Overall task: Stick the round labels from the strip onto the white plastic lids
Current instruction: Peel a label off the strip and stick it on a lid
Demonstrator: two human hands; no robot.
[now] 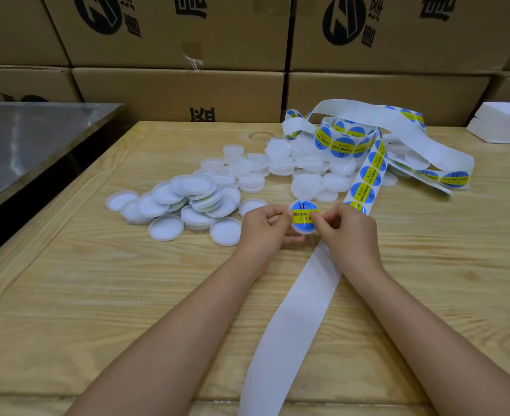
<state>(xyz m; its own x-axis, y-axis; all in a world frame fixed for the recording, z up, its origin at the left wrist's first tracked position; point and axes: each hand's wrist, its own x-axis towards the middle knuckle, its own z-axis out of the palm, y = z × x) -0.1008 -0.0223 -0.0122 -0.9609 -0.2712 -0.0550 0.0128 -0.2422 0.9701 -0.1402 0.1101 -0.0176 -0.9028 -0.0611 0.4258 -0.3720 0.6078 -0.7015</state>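
Between both hands I hold one white lid (304,229) with a round blue and yellow label (303,218) on its top. My left hand (265,228) grips the lid's left edge. The thumb of my right hand (348,228) presses on the label's right side. The label strip (367,178) runs from a tangled pile at the back right down under my right hand; its lower part is bare white backing (289,325). A heap of white plastic lids (196,202) lies left of my hands, and more lids (307,166) lie behind.
The wooden table (97,295) carries everything. A metal surface (22,145) stands to the left, across a dark gap. Stacked cardboard boxes (181,94) wall off the back. A white foam block (502,123) sits at the far right.
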